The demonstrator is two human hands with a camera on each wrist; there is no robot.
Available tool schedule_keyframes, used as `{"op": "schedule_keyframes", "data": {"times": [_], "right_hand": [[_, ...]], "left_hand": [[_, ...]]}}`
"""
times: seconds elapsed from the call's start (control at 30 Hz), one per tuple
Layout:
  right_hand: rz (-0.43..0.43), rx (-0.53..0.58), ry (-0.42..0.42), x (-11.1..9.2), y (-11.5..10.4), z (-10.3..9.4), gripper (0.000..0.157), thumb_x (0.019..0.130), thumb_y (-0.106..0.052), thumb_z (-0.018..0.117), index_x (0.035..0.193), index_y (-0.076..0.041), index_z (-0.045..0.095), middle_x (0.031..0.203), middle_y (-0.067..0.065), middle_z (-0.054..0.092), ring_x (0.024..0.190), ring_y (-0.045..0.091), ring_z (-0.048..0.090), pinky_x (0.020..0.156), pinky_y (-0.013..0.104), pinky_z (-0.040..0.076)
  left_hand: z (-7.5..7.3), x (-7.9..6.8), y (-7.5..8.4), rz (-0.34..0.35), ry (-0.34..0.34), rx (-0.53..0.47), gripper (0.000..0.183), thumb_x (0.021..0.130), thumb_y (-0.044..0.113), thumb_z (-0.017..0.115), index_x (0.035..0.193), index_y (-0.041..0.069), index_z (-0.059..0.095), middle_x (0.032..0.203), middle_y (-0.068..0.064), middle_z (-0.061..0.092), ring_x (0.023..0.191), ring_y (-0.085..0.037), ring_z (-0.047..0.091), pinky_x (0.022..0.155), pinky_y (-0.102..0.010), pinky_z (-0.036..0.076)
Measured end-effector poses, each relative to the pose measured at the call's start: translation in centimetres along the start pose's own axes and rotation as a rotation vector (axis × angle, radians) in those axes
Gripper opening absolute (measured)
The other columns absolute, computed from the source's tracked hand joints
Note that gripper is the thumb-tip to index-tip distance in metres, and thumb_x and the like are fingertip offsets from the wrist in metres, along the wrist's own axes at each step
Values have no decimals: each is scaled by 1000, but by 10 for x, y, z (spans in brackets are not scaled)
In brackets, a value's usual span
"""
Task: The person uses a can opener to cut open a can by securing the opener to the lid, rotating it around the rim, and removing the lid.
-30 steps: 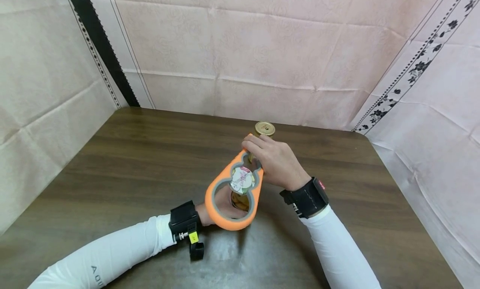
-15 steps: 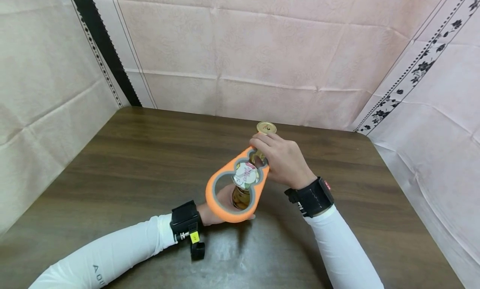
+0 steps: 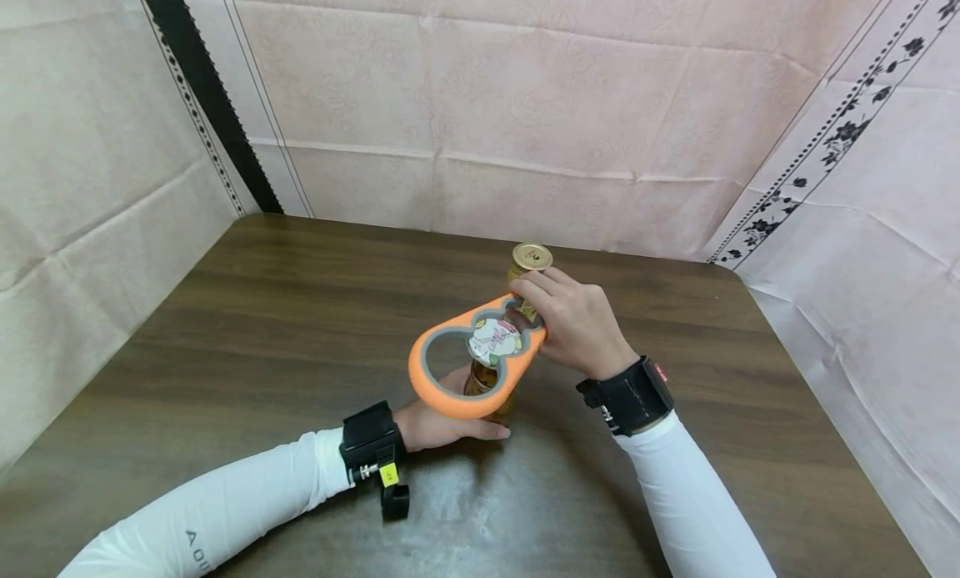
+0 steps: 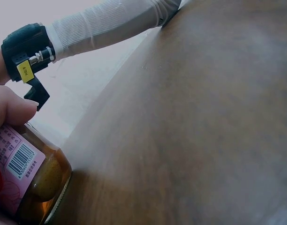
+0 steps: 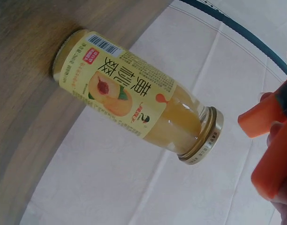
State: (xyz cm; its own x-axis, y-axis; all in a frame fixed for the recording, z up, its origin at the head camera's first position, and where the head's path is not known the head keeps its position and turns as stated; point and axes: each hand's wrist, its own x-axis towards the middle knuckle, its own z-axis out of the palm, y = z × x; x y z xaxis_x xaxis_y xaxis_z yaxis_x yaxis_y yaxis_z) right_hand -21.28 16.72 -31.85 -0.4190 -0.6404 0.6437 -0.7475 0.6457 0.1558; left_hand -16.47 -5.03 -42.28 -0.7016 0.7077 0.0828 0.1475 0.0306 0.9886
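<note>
An orange jar opener (image 3: 431,388) with a scalloped grey lining sits around the printed white lid (image 3: 495,342) of a jar in the head view. My right hand (image 3: 579,321) grips the opener's far, narrow end; its orange arm tips (image 5: 268,164) show at the right of the right wrist view. My left hand (image 3: 435,422) holds the jar (image 4: 52,180) lower down, thumb toward me. That jar has a pink label, a barcode and rounded pieces in amber liquid. Behind my right hand stands a second, gold-lidded jar (image 5: 129,96) with a yellow peach label.
The brown wooden table (image 3: 300,344) stretches out on both sides of my hands. Pale cloth (image 3: 525,103) hangs along its back and sides. The second jar stands near the table's back edge.
The opener has turned clockwise in the head view: its wide end moved up, and my right hand went right and slightly down. The jar's lid shifted slightly up and right; more left thumb shows.
</note>
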Motion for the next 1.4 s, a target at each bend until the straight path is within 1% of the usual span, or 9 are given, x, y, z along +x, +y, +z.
{"op": "schedule_keyframes", "data": {"times": [0.33,0.47,0.67,0.9,1.07,1.17,1.23,1.27,1.4], "right_hand": [[-11,16,32,-3,1,-1,20,85,-18,80,103,-14,72,100,-2,74,92,19,67,51,33,52],[-5,13,30,-4,1,-1,22,83,-16,83,103,-14,73,99,-2,76,92,19,68,52,33,54],[0,2,22,-5,1,-1,23,80,-13,83,102,-14,75,97,-3,77,90,19,68,55,33,55],[-3,15,29,-6,1,0,22,81,-14,83,101,-14,76,96,-3,78,90,20,69,55,33,56],[1,20,29,-7,1,0,23,80,-15,84,102,-14,76,94,-3,78,85,18,67,54,32,54],[7,26,41,-7,2,1,23,79,-15,85,99,-15,75,90,-3,77,81,16,66,54,32,54],[8,36,56,-7,2,1,22,77,-14,86,97,-14,75,85,-1,74,77,16,64,55,32,54],[7,41,64,-7,2,1,22,77,-13,86,95,-14,74,83,0,73,75,16,63,56,32,52],[-5,59,70,-7,1,1,21,76,-9,85,91,-13,71,78,1,68,69,17,56,59,30,43]], "left_hand": [[1,0,0,-22,26,31,70,87,19,81,146,27,45,148,2,52,134,-17,50,113,-41,43],[1,3,-1,-18,25,46,67,86,17,81,144,26,48,147,-2,53,131,-15,51,112,-40,43],[2,5,-2,-25,26,61,66,86,13,81,144,16,49,142,-7,55,122,-16,54,108,-39,45],[2,4,-2,-53,30,31,70,87,13,80,146,24,44,144,-8,52,123,-18,53,109,-38,44],[3,3,-2,-77,46,22,69,87,12,80,146,21,45,145,-7,53,125,-16,53,110,-38,43],[4,3,-3,-45,49,-7,69,85,9,80,145,17,47,143,-12,55,121,-17,55,106,-36,46],[4,3,-3,-8,51,-30,69,84,6,81,144,14,48,140,-15,56,118,-18,57,104,-35,48],[5,3,-3,32,49,-32,75,83,4,82,147,14,44,144,-16,53,122,-17,55,106,-35,47],[4,2,-3,42,71,-7,80,83,7,83,149,19,41,146,-7,53,127,-15,54,109,-33,46]]}}
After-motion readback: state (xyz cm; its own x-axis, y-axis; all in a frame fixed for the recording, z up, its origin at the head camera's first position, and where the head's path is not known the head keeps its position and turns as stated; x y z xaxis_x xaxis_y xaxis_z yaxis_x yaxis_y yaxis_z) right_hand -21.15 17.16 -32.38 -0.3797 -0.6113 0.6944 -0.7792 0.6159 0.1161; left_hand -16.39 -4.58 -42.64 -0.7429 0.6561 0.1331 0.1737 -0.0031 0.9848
